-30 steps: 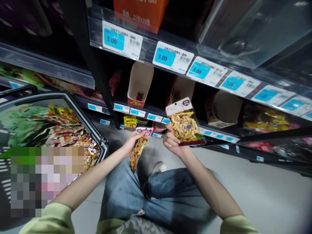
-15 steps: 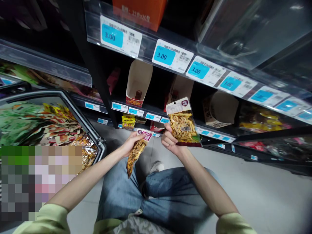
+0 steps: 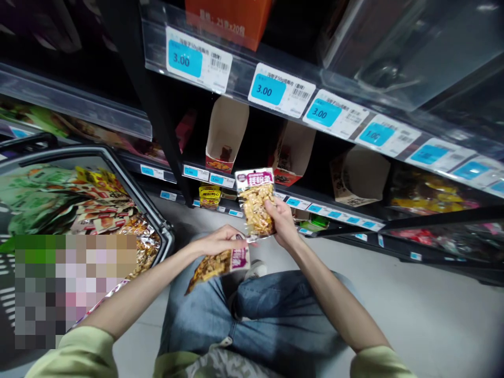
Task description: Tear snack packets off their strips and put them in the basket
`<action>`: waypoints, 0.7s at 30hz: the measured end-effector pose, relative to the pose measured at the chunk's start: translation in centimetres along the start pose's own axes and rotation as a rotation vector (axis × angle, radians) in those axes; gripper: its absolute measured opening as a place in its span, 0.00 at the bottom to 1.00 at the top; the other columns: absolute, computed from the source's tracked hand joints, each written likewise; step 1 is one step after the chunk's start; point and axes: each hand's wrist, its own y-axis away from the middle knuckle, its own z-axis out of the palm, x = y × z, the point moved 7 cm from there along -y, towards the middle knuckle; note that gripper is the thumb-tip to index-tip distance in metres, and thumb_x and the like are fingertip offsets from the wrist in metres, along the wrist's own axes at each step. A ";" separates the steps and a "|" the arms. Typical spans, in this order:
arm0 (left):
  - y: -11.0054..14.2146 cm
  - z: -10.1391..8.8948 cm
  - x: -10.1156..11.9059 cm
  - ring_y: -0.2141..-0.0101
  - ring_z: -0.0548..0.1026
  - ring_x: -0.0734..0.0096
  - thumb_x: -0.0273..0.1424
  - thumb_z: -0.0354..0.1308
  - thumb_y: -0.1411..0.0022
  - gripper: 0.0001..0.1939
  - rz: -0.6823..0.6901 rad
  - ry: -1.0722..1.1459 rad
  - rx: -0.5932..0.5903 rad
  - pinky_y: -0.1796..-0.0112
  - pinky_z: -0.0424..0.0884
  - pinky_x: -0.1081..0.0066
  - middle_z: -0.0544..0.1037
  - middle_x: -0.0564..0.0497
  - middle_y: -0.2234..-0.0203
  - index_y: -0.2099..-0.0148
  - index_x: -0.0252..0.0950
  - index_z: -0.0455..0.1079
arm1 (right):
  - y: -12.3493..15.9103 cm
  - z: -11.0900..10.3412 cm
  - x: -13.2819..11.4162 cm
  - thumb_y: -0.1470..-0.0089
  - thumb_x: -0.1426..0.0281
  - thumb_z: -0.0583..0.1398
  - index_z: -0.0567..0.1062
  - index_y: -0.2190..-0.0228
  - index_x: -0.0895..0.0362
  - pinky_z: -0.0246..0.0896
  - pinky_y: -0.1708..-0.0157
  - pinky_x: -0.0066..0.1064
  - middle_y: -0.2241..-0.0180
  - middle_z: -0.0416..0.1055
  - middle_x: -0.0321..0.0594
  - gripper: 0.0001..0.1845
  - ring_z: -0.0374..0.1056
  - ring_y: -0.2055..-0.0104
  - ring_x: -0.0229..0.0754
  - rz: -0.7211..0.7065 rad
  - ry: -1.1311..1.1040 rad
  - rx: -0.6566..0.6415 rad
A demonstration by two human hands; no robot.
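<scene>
My right hand [image 3: 284, 220] grips a clear snack packet [image 3: 255, 207] by its right side, thumb on the front. The packet has a purple and white header and golden-brown pieces inside; its printed front now faces me. Lower and to the left, my left hand [image 3: 220, 241] is closed on a second snack packet [image 3: 212, 269] of like look. That one is tilted, its purple header to the right and its filled end hanging down left over my knee. The left fingers lie just below the bottom edge of the right packet; whether they touch it I cannot tell.
A grey shopping basket [image 3: 167, 236] on the left holds many snack packets. Ahead stand dark shelves with price tags [image 3: 281, 89] and open cardboard display boxes [image 3: 227, 131]. A yellow packet [image 3: 209, 197] sits on the bottom shelf. The overhanging upper shelf edge is close above.
My right hand has moved left and turned its packet from the back to the front. My left hand has shifted slightly right, and its packet has swung to a flatter tilt.
</scene>
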 end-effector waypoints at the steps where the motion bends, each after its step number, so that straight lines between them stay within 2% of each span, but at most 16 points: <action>1: 0.0 0.2 0.2 0.78 0.69 0.73 0.43 0.64 0.46 0.16 0.005 -0.079 -0.009 0.76 0.61 0.76 0.75 0.51 0.80 0.67 0.33 0.78 | 0.1 0.2 -0.2 0.51 0.54 0.67 0.72 0.67 0.55 0.65 0.72 0.30 0.71 0.73 0.36 0.19 0.69 0.72 0.41 -0.047 0.098 0.004; 3: -0.1 0.4 0.5 0.73 0.72 0.70 0.38 0.66 0.48 0.12 0.027 -0.171 0.006 0.73 0.64 0.76 0.76 0.52 0.76 0.66 0.35 0.77 | 0.2 0.4 -0.5 0.49 0.56 0.66 0.73 0.68 0.56 0.67 0.70 0.31 0.69 0.73 0.37 0.16 0.69 0.69 0.43 -0.129 0.246 0.018; 5: -0.3 0.2 0.5 0.73 0.71 0.69 0.37 0.67 0.49 0.11 0.042 -0.192 0.054 0.72 0.65 0.76 0.76 0.52 0.75 0.66 0.35 0.76 | 0.4 0.4 -0.6 0.46 0.57 0.64 0.72 0.67 0.55 0.67 0.69 0.31 0.68 0.73 0.37 0.15 0.69 0.68 0.43 -0.186 0.290 0.036; 11: -0.5 -1.3 -0.2 0.76 0.67 0.72 0.43 0.59 0.41 0.16 0.096 -0.086 0.250 0.74 0.62 0.76 0.73 0.52 0.76 0.68 0.34 0.73 | 0.7 0.6 -0.9 0.41 0.61 0.60 0.70 0.67 0.54 0.67 0.66 0.30 0.65 0.72 0.37 0.10 0.69 0.66 0.41 -0.259 0.281 0.026; 16: -0.4 -1.6 -0.9 0.77 0.65 0.74 0.46 0.55 0.38 0.21 0.076 -0.066 0.304 0.75 0.59 0.75 0.71 0.52 0.79 0.72 0.33 0.69 | 0.6 0.5 -0.8 0.45 0.61 0.64 0.72 0.64 0.54 0.68 0.64 0.31 0.63 0.73 0.38 0.11 0.71 0.65 0.42 -0.237 0.227 0.015; 21: -0.2 -2.6 -1.0 0.74 0.69 0.71 0.46 0.56 0.39 0.21 0.084 -0.049 0.429 0.72 0.63 0.75 0.76 0.51 0.75 0.68 0.33 0.75 | 0.0 0.5 0.0 0.52 0.62 0.69 0.73 0.60 0.54 0.70 0.59 0.35 0.60 0.74 0.40 0.19 0.72 0.59 0.46 -0.185 0.228 -0.075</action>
